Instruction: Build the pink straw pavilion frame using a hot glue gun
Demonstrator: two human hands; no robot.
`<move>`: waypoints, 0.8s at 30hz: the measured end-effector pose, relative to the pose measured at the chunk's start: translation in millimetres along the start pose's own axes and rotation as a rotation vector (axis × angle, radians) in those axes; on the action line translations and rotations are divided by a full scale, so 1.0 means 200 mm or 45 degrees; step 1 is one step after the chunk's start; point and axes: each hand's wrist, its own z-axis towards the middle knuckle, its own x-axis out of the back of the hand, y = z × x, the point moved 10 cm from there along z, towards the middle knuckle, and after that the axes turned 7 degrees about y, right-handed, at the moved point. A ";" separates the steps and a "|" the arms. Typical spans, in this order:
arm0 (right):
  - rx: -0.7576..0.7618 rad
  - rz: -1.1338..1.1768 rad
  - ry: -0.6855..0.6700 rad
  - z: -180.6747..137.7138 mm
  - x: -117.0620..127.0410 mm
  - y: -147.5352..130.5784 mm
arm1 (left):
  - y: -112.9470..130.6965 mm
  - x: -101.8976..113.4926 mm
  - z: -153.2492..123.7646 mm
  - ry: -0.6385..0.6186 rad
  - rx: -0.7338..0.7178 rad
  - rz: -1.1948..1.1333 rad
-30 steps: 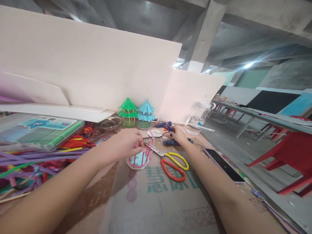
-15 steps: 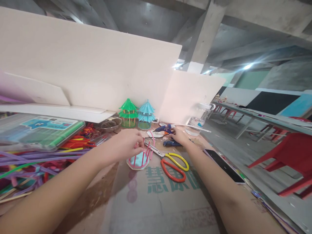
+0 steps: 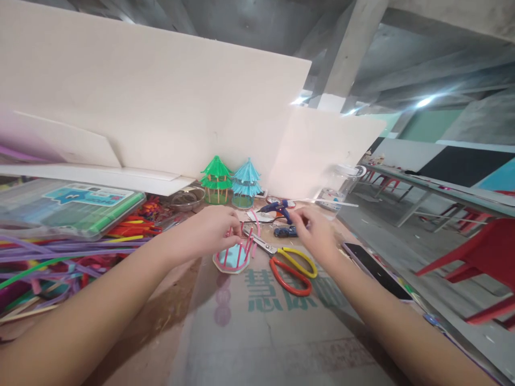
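Observation:
My left hand [image 3: 219, 228] is closed, thumb and fingers pinched on the pink posts of a small model frame [image 3: 226, 258]. That frame has a pale blue floor on an eight-sided base, and my fingers hide part of its top. My right hand [image 3: 317, 233] is beside the blue glue gun [image 3: 277, 207], its fingers loosely bent, thumb apart, nothing seen between them. Near its fingertips lies a dark blue tool [image 3: 285, 231]. Scissors [image 3: 292, 264] with one yellow and one red handle lie between my hands, blades toward the frame. A curved pink strip [image 3: 257, 225] stands behind the posts.
Behind are a green pagoda model [image 3: 217, 182] and a blue one [image 3: 247, 185], against white boards [image 3: 161, 102]. Colourful strips [image 3: 48, 268] and a plastic case [image 3: 72, 206] crowd the left. A phone [image 3: 376, 271] and a clear jar [image 3: 336, 187] line the right edge.
My right hand has drawn back from the glue gun, toward me and to the right. My left hand stays at the pink posts. The whole view has shifted slightly.

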 end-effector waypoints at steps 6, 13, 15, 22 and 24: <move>0.028 0.608 -0.380 -0.31 -0.20 -0.36 | -0.01 -0.02 0.00 -0.027 0.020 0.028; -0.040 0.560 -0.513 -0.32 -0.34 -0.41 | -0.01 -0.01 0.00 -0.025 -0.005 0.025; -0.065 0.593 -0.517 -0.31 -0.36 -0.42 | -0.01 -0.01 0.00 -0.021 0.000 0.026; -0.027 0.810 -0.373 -0.30 -0.37 -0.45 | -0.03 -0.01 0.00 -0.003 -0.022 0.012; -0.048 0.853 -0.356 -0.30 -0.38 -0.44 | -0.02 -0.01 0.00 0.010 -0.032 0.016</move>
